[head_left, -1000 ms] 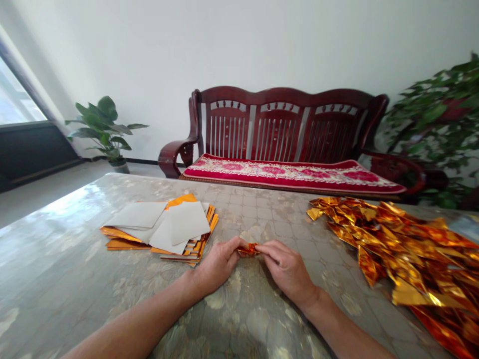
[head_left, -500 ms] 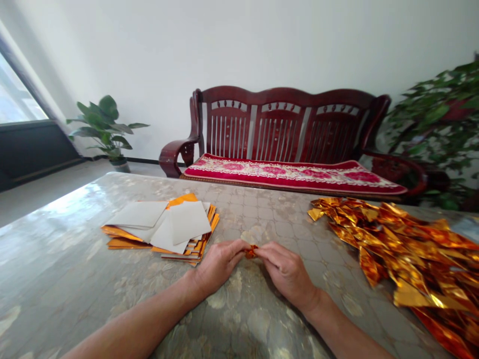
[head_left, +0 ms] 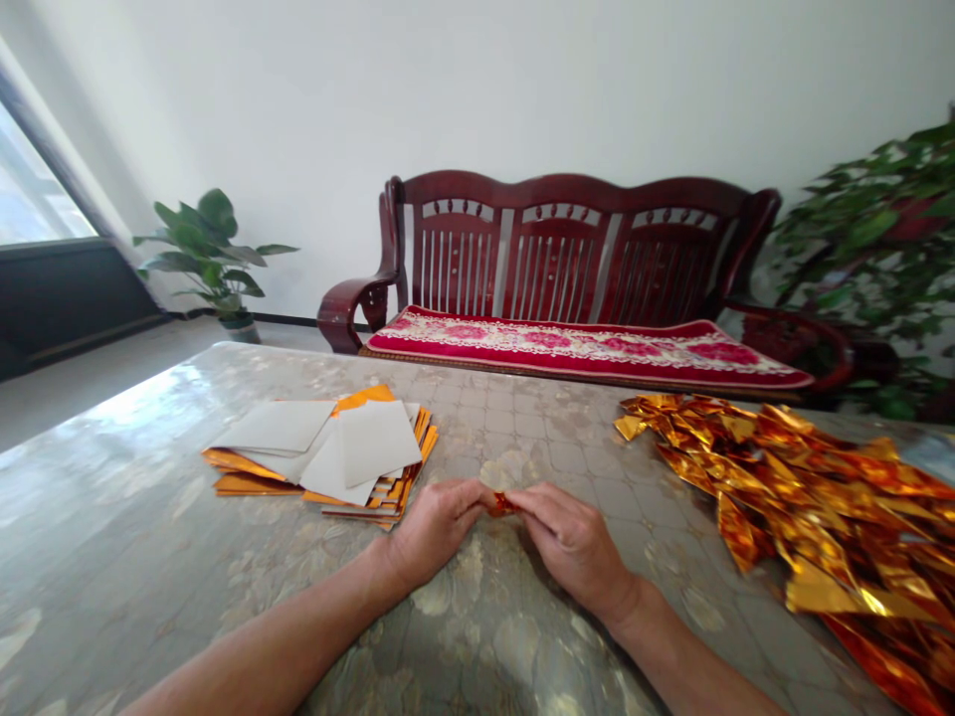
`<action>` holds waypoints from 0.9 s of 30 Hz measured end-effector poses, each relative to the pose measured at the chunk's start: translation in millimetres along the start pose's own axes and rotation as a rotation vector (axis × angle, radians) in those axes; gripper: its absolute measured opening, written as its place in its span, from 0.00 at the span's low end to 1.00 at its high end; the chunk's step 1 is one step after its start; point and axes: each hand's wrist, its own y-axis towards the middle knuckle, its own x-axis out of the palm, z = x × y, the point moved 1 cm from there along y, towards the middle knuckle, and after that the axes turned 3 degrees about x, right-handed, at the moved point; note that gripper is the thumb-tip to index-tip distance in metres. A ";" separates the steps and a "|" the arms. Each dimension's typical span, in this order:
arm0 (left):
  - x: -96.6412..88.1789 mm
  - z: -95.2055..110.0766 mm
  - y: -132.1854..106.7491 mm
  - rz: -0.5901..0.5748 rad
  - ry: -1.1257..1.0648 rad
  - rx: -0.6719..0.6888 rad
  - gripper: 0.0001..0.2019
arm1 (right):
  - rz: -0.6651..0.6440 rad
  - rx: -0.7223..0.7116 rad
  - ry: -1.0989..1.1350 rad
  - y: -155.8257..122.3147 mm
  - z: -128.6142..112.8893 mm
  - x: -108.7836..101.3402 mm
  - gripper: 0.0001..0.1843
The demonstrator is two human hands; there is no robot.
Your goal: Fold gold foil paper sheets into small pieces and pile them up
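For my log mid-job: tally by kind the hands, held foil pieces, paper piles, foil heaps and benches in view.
Left hand and right hand: 2
Held foil piece: 1
Paper pile: 1, counted whole
Foil heap: 1, counted whole
Wooden bench: 1
Total: 6

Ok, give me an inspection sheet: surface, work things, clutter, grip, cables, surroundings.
Surface: glossy grey-beige floral tabletop.
Work things: stack of rectangular white-and-gold sheets, left; heap of creased shiny gold foil pieces, right.
Clutter: pale item, right edge, unclear.
Grip: left hand and right hand pinch a small orange foil piece between them.
Cables: nothing seen.
Surroundings: red-brown wooden bench, red floral seat cover; green leafy plants both sides.
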 end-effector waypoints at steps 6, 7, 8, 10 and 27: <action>1.2 -1.1 -0.8 0.000 0.006 -0.005 0.09 | -0.037 0.003 -0.036 0.6 -0.3 -1.3 0.16; 1.4 -1.0 -0.9 0.005 0.005 -0.003 0.09 | -0.041 -0.003 -0.030 1.0 -0.8 -1.6 0.16; 1.4 -1.0 -0.9 0.011 0.003 -0.001 0.09 | -0.046 -0.010 -0.023 1.4 -1.3 -2.0 0.16; 1.4 -0.6 -0.9 0.017 -0.001 0.005 0.09 | -0.050 -0.021 -0.010 2.2 -1.8 -2.4 0.16; 3.2 3.2 -2.5 0.068 -0.031 0.004 0.10 | 0.004 -0.052 0.118 4.8 -3.9 -2.9 0.20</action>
